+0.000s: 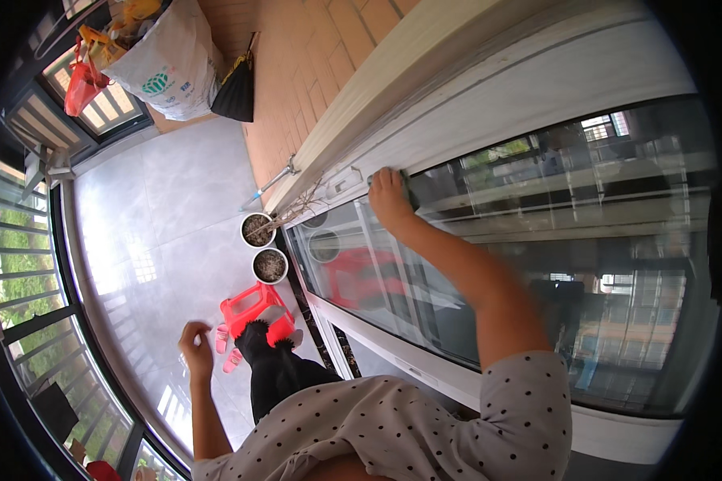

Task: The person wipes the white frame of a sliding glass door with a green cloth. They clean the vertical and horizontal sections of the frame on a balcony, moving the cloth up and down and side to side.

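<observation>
Right, from my end I've got the right hand (390,199) at full stretch, fingers bent over a dark green cloth or pad (412,195); so much of it sits under the palm that I can't tell which. It's up where the white frame (489,120) meets the dark glass (586,184), and whether it bears on one or both, I can't make out. Just left of the knuckles sits a small fitting (343,185) in the frame, so I'd steer around it and avoid snagging.

Now, the left hand (193,343) hangs well apart over the floor, fingers loosely curled, nothing visible in them. I'd be tempted to bring it over to steady the body against the frame, because that long reach looks tiring.

For good contact here, I'd lay the pad flat, spread the pressure across all the fingers, and follow the frame's line in short, even strokes, tucking an edge into the corner. Feet first, though: near left there's a red stool (245,297), pink slippers (221,338) beside it, and two plant pots beyond. Dry stems (301,205) reach toward the frame, so I'd swing the elbow clear of those.
</observation>
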`<action>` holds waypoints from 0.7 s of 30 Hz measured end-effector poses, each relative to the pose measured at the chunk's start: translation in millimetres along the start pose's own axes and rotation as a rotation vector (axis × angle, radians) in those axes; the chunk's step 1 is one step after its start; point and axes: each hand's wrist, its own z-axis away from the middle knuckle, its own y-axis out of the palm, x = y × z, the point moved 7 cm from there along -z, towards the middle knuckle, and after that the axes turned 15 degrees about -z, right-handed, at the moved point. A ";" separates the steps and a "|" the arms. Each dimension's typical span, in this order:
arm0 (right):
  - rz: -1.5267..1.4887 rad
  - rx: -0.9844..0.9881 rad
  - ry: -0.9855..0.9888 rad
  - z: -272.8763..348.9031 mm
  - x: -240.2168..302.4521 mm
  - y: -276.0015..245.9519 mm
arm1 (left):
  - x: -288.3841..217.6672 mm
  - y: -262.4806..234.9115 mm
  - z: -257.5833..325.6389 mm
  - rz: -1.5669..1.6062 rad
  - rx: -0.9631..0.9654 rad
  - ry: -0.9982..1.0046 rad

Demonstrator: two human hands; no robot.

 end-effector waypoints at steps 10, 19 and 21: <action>-0.183 0.040 -0.011 -64.6 4.3 42.6 | 129.0 -12.2 87.3 0.219 -0.202 -0.535; -0.073 0.157 -0.184 -27.9 39.1 72.6 | 88.5 32.3 89.6 0.422 -0.023 -0.496; -0.129 0.116 -0.180 -35.7 31.2 60.3 | 110.5 26.9 103.8 0.409 -0.094 -0.564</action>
